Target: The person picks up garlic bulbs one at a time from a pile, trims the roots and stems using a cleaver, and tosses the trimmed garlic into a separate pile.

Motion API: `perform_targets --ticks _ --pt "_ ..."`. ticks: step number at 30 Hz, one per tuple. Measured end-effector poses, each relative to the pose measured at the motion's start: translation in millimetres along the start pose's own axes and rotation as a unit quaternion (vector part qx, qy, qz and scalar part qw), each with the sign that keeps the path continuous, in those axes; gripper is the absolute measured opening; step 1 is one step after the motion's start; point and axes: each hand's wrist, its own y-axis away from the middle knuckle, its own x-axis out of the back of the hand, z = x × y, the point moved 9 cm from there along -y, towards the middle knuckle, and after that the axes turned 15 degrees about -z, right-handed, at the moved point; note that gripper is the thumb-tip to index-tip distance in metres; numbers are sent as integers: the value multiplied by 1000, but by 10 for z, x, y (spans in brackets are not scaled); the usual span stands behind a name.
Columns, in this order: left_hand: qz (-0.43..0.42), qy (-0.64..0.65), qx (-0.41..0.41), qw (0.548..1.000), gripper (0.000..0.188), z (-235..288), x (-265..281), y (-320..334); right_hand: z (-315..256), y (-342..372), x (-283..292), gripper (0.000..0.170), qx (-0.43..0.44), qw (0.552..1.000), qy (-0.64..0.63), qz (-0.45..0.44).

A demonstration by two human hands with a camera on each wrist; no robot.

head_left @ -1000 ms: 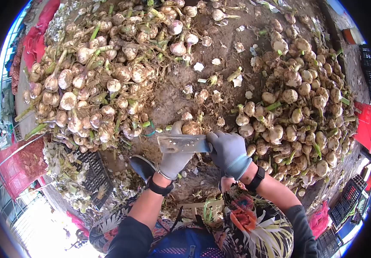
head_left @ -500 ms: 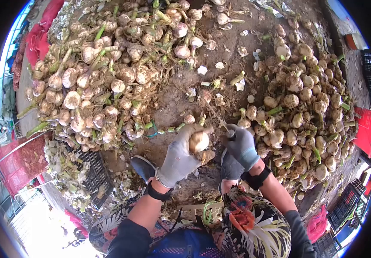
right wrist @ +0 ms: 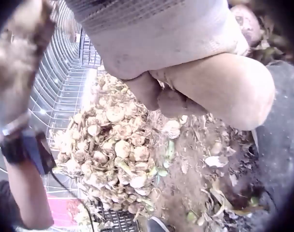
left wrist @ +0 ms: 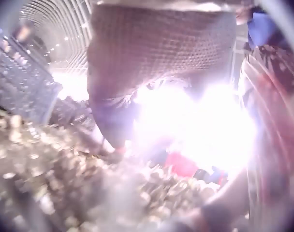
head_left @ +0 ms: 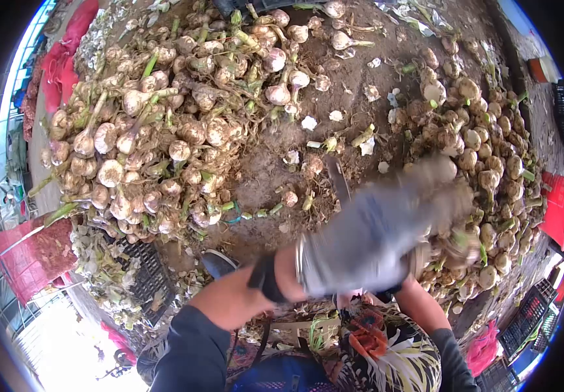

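Note:
My gloved left hand (head_left: 373, 228) is motion-blurred and stretched across to the near edge of the right garlic pile (head_left: 484, 163). Its soiled fingers and thumb are spread apart, with a blurred garlic bulb (head_left: 463, 248) just beyond them. Behind it, my right hand is mostly hidden in the head view. The blade of a knife (head_left: 338, 179) sticks up past the left hand there, seen nearly edge-on. In the right wrist view the gloved right hand (right wrist: 176, 43) has its fingers curled in, the handle out of sight. Glare washes out much of the left wrist view around the left glove (left wrist: 161, 53).
A large heap of untrimmed garlic (head_left: 145, 130) covers the left side. Stem cuttings (head_left: 262, 212) and skins litter the dirt between the piles. A black crate (head_left: 148, 277) stands at lower left beside a red mesh bag (head_left: 33, 255); a shoe (head_left: 218, 263) is near the middle.
A second ago the knife lay across both hands at the middle; then the left hand held up a garlic bulb. Now the left hand has swung right over the right pile, crossing the right hand.

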Motion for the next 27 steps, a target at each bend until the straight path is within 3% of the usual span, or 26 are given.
perform_targets --ticks 2,3,4,6,7,8,10,12,13,14,15,16,17,18,19,21,22,23,24,26,27 --pt "47 -192 74 977 55 -546 433 -171 -1082 -126 439 8 -138 971 -195 -11" --pt "59 -286 124 948 45 -1006 622 -177 -1068 -135 504 8 -164 957 -240 1" --pt "4 -262 282 923 44 -1626 773 -94 -1019 -115 535 9 -191 939 -284 15" --pt "-95 -342 436 827 53 -2487 929 184 -1111 -149 591 12 -190 931 -310 39" --pt "-156 -397 452 783 58 -2727 951 291 -1160 -170 609 14 -205 924 -319 41" --pt "-138 -457 405 780 56 -2672 956 263 -1185 -177 627 17 -220 917 -329 42" --pt "-164 -433 401 790 52 -2669 805 347 -1216 -185 646 21 -235 910 -341 32" --pt "-60 -304 389 867 47 -2503 696 503 -1325 -246 769 20 -196 912 -352 72" --pt "-25 -122 392 912 46 -2370 570 636 -1321 -291 824 26 -148 925 -340 88" --pt "-11 15 391 920 47 -2165 452 690 -1306 -333 816 26 -146 924 -342 90" --pt "48 155 336 928 50 -2050 287 785 -1358 -405 821 29 -98 915 -379 100" --pt "38 202 333 920 47 -1756 161 784 -1426 -465 827 32 -50 903 -412 108" --pt "-3 223 321 920 50 -1730 -83 918 -1573 -496 829 36 -36 905 -413 94" --pt "-19 11 283 959 53 -1398 -46 850 -1591 -481 846 36 -36 906 -411 94" --pt "-7 -25 270 963 55 -1250 -49 863 -1601 -470 817 34 -47 910 -405 70" --pt "4 -61 257 965 56 -1113 -142 922 -1629 -427 759 29 -60 911 -408 17" --pt "47 126 275 952 59 -1210 -259 1021 -1624 -417 735 29 -61 910 -409 17" --pt "89 307 282 905 61 -1294 -370 1108 -1621 -426 711 26 -69 922 -380 14" --pt "89 305 282 905 61 -1284 -362 1143 -1628 -430 693 23 -75 933 -351 13" --pt "123 423 362 821 57 -1369 -422 1313 -1682 -382 663 21 -83 932 -352 8" --pt "121 409 344 836 57 -1326 -373 1282 -1816 -329 745 22 -70 967 -246 16"
